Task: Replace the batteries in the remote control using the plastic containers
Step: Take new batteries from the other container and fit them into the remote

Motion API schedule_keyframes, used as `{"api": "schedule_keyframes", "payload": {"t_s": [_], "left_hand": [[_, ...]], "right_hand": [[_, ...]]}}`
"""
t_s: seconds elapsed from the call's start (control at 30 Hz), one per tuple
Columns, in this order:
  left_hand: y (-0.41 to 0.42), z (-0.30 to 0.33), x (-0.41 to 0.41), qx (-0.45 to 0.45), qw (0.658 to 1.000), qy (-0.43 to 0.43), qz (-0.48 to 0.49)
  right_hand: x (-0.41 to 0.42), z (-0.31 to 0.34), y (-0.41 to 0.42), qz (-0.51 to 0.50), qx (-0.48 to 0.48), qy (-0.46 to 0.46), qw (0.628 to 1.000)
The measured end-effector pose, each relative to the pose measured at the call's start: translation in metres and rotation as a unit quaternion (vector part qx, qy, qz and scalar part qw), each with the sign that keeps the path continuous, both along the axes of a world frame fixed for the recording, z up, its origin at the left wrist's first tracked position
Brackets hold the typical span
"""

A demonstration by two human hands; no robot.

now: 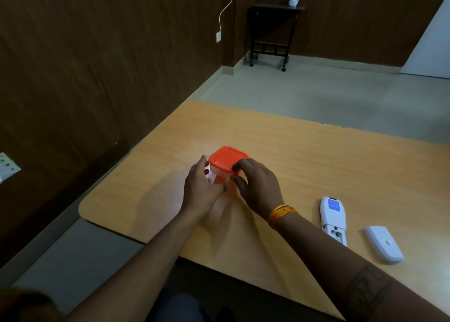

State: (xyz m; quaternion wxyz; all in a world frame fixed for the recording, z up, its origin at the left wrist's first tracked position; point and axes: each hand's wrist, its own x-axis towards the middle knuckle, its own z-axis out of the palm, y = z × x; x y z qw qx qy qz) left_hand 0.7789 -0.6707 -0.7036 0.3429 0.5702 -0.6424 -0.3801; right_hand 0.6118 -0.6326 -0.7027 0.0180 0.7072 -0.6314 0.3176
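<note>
A small square plastic container (222, 173) with clear walls and a glossy orange lid (227, 158) sits near the middle of a smooth, light wood-grain counter (316, 156). Its contents cannot be made out through the hands. The left hand (201, 187) cups the container's left side, fingers curled against the wall, while the right hand (258, 182) grips the lid's near right corner with bent fingertips. A yellow band (280, 214) circles the right wrist. Well to the right, near the counter's front edge, a white remote control (333, 215) lies face down with its battery bay open, and its loose white cover (384, 245) lies just beside it. Dark wood panelling (97, 65) lines the wall behind.
</note>
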Motion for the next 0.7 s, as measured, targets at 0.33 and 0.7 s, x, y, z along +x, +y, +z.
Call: {"api": "schedule_keyframes", "payload": {"t_s": [0.33, 0.7], "left_hand": [[0.056, 0.015, 0.002, -0.049, 0.997, -0.050, 0.017], [0.074, 0.005, 0.004, -0.053, 0.997, -0.058, 0.016]], "right_hand": [[0.015, 0.020, 0.060, 0.031, -0.008, -0.040, 0.999], [0.028, 0.018, 0.090, 0.024, -0.013, -0.043, 0.999]]}}
